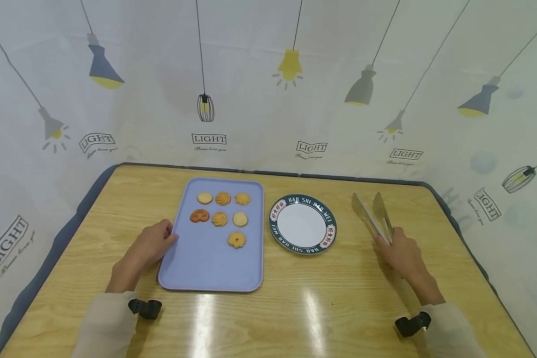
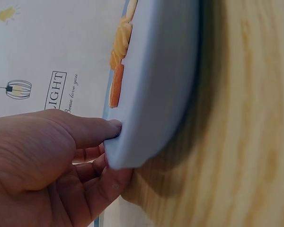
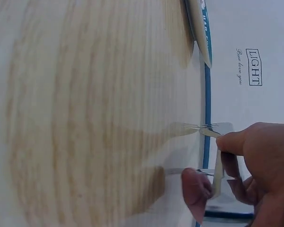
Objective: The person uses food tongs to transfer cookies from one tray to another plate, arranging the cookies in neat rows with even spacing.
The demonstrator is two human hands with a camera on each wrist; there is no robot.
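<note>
My left hand (image 1: 148, 243) pinches the left edge of a lavender tray (image 1: 192, 266); the thumb is on top and the fingers are under the rim in the left wrist view. Several cookies lie in the tray's far part, among them a brown pretzel-shaped cookie (image 1: 199, 215), swirled cookies (image 1: 219, 219) and a flower-shaped cookie (image 1: 237, 239). On the right, my right hand (image 1: 402, 253) holds metal tongs (image 1: 379, 205), whose two arms are spread apart with nothing between them. Between the tray and the tongs sits a white plate (image 1: 302, 225) with a dark green lettered rim.
Everything rests on a light wooden table (image 1: 291, 308). A pale curtain (image 1: 250, 74) printed with lamps stands around its back and sides. The plate is close to the tray's right edge.
</note>
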